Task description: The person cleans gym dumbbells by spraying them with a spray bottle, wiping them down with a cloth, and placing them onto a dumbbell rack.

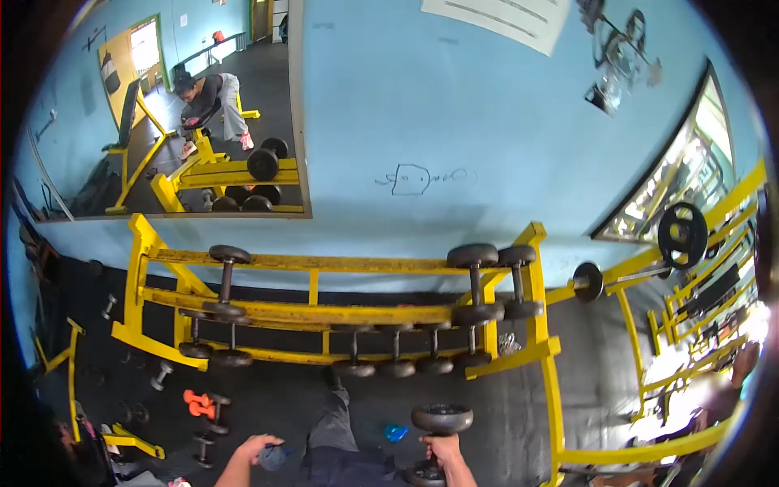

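My right hand [443, 448] is wrapped around the handle of a large black dumbbell [442, 418], held low in front of the rack. One round head points toward the rack and the other toward me. My left hand [258, 446] is closed on a bunched grey-blue cloth [274, 458], beside my leg. A small bright blue item [396, 433], its kind unclear, lies on the floor between my leg and the dumbbell.
Ahead stands a yellow two-tier rack [365, 264] with several dumbbells on both tiers. Orange dumbbells [199, 402] and several dark ones lie on the floor at left. A yellow bench frame with a plate-loaded bar [683, 235] stands at right. A wall mirror [302, 105] reflects a seated person.
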Demonstrator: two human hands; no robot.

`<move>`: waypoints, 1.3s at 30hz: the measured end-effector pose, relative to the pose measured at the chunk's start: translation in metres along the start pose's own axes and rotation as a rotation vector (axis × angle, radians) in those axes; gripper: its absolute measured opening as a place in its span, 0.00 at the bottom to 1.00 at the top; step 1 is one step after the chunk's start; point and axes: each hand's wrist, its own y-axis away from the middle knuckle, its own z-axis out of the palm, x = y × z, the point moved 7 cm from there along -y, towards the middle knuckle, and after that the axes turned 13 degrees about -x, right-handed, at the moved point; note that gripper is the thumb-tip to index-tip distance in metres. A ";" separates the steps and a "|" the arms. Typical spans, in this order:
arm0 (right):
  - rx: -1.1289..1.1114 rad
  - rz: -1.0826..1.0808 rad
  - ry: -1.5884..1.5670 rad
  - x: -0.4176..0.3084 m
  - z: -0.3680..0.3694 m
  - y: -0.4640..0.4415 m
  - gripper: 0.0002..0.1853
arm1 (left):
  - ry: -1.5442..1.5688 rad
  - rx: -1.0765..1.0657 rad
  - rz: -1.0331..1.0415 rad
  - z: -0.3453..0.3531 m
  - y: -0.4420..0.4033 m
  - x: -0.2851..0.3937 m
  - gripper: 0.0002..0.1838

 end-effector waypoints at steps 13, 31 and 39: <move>0.043 -0.348 -0.079 -0.285 0.034 -0.104 0.06 | -1.099 0.093 -0.239 -0.009 -0.058 0.164 0.35; -0.045 -0.188 0.090 -0.339 0.020 -0.286 0.06 | -1.231 -0.107 -0.100 0.018 -0.091 -0.004 0.22; -0.090 -0.202 -0.013 -0.320 0.023 -0.303 0.11 | -0.213 0.363 -0.333 0.057 -0.035 0.120 0.35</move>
